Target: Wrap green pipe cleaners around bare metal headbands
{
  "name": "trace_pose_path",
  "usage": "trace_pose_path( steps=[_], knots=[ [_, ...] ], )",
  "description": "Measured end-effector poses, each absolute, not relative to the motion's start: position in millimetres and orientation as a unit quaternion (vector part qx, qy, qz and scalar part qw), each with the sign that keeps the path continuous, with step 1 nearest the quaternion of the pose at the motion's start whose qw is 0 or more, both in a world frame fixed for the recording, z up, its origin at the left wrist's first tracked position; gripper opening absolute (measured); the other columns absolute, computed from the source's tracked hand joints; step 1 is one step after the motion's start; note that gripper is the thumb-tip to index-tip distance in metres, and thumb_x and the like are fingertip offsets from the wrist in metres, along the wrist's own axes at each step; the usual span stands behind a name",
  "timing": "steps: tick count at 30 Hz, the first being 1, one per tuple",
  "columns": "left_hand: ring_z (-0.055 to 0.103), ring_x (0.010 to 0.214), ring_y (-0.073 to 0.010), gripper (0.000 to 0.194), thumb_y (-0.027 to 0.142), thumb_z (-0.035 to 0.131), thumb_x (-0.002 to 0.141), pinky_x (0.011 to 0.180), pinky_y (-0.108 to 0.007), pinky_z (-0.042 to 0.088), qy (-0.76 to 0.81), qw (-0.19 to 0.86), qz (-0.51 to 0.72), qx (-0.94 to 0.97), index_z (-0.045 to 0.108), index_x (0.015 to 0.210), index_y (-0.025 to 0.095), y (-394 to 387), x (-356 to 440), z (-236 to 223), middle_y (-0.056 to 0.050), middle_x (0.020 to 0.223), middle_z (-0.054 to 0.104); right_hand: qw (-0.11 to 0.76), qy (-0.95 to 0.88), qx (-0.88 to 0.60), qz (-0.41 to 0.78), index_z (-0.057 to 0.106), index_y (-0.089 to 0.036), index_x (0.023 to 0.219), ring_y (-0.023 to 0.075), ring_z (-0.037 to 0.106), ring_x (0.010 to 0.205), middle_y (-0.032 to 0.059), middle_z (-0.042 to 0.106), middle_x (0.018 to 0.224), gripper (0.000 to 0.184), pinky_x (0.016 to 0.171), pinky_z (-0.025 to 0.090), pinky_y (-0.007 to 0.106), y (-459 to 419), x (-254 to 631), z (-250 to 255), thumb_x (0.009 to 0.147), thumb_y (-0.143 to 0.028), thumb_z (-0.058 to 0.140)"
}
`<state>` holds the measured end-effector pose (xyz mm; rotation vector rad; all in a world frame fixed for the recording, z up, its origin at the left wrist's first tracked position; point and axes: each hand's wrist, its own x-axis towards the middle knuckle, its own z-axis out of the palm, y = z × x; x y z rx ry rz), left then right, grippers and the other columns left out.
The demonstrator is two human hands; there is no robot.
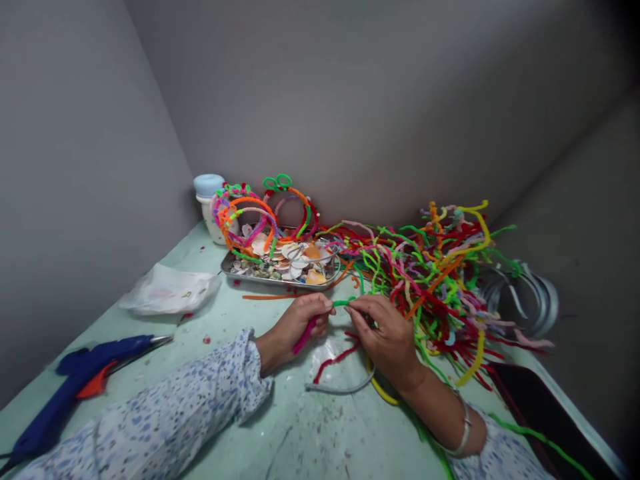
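Note:
My left hand (307, 319) is closed in a pinch on one end of a green pipe cleaner (341, 303). A magenta fuzzy length (305, 336) sticks out below the same palm; whether it joins the green one is hidden. The fingertips of my right hand (387, 333) press together on the green pipe cleaner's other side, a short stretch showing between the hands. Below them on the table lie a dark red pipe cleaner (334, 364) and a thin grey band (341, 391). A yellow pipe cleaner (384, 392) curves partly under my right wrist.
A big tangle of coloured pipe cleaners (425, 267) fills the right, beside grey headbands (543, 300) and a dark flat phone-like object (545, 413). Wrapped headbands (250, 207) stand on a metal tray (235, 273) of shells. A blue glue gun (75, 380) and plastic bag (167, 290) lie left.

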<state>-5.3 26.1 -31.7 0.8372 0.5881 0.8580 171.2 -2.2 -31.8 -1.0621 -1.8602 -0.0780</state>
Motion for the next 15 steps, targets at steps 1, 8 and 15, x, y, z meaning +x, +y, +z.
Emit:
trace_pose_path(
  steps=[1,8,15],
  knots=[
    [0.025,0.041,-0.0040,0.019,0.025,0.066,0.076,0.043,-0.020,0.020,0.274,0.785,0.397,0.388,0.050,0.068,0.016,26.1,-5.3,-31.8,0.008,0.049,0.035,0.478,-0.761,-0.437,-0.031,0.064,-0.021,0.091,0.0178,0.064,0.084,0.0056,0.067,0.086,0.009,0.077,0.055,0.033,-2.3,171.1,-31.4,0.087,-0.015,0.058],
    [0.024,0.040,-0.0037,0.020,0.026,0.066,0.076,0.043,-0.020,0.020,0.280,0.777,0.396,0.401,0.050,0.067,0.016,25.3,-5.7,-31.3,0.008,0.049,0.036,0.479,-0.753,-0.451,0.013,0.063,-0.021,0.083,0.0163,0.062,0.076,0.0035,0.065,0.080,0.010,0.071,0.052,0.029,-2.5,169.4,-27.0,0.087,-0.015,0.055],
    [0.024,0.041,-0.0040,0.022,0.026,0.068,0.074,0.043,-0.020,0.020,0.282,0.780,0.395,0.395,0.050,0.067,0.016,24.9,-5.5,-29.8,0.008,0.048,0.035,0.471,-0.741,-0.471,0.080,0.062,-0.021,0.081,0.0147,0.060,0.070,0.0016,0.063,0.078,0.007,0.063,0.050,0.026,0.5,172.6,-28.2,0.085,-0.017,0.058]
  ],
)
